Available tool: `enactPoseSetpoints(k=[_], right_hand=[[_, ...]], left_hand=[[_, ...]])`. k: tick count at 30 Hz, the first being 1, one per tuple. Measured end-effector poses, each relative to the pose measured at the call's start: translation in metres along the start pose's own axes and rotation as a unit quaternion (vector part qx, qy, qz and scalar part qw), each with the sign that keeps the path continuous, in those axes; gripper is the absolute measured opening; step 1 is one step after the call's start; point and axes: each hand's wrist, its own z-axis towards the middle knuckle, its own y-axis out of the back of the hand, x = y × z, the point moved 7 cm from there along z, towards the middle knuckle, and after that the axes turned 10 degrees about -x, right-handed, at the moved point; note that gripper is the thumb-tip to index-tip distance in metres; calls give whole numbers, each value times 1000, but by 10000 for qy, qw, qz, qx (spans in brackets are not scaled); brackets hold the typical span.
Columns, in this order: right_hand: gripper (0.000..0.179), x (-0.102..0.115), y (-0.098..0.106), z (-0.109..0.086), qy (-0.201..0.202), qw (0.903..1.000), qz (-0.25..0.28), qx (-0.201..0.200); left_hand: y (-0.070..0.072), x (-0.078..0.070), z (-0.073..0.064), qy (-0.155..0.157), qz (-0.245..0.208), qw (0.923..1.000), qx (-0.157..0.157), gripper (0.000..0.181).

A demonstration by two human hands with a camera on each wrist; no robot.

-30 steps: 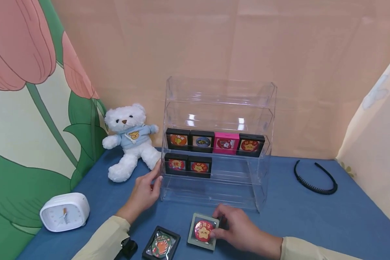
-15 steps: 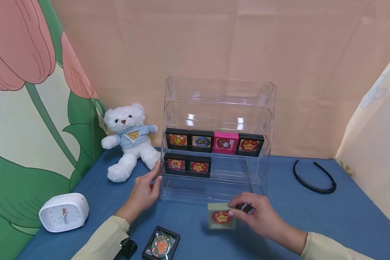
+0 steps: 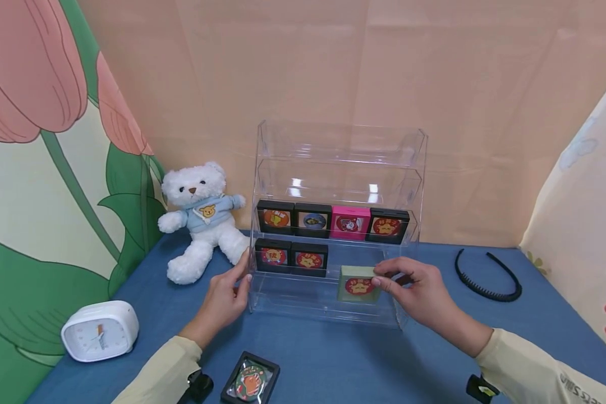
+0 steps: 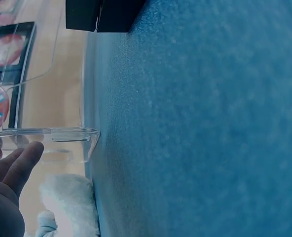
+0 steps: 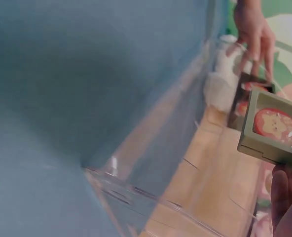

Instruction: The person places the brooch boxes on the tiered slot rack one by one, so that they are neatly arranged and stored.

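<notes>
My right hand [image 3: 419, 289] pinches the right edge of a grey-green framed display box [image 3: 350, 294] with a red star badge inside. The box is held upright before the lower tiers of a clear acrylic tiered rack [image 3: 308, 303]; in the right wrist view the same display box [image 5: 269, 143] sits tilted between thumb and fingers. With straight fingers, my left hand [image 3: 222, 294] touches the rack's left side. Two black badge boxes [image 3: 292, 258] stand at the left of the second tier from the bottom. Above them, a row holds several more, one a pink box [image 3: 350, 223].
A black framed badge box [image 3: 251, 379] lies flat on the blue cloth near the front. Left of the rack sits a white teddy bear [image 3: 202, 216], with a white clock [image 3: 100, 331] nearer. A black headband [image 3: 487, 286] lies at right.
My right hand has lifted the grey-green display box off the cloth, turned it upright and carried it up and right to the rack. The left hand stays put.
</notes>
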Motion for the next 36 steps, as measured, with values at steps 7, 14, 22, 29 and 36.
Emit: enactPoseSetpoints(k=[7,14,22,29,36], right_hand=[[18,-3,6,21,-230,9983,-418,-325],[20,-7,-1,33,-312,9972,-478,-486],[20,-17,-12,35,-429,9973,-492,-347],[20,-23,-21,33,-639,9963,-535,-206],[18,-25,-26,31,-676,9962,-537,-113]], left_hand=[[0,1,-1,66,13,10000,4,59],[-1,1,-1,132,33,9999,34,58],[-1,0,-1,157,1,9999,23,57],[-2,2,-3,230,14,9997,54,58],[-2,2,-4,259,-4,9996,93,59]])
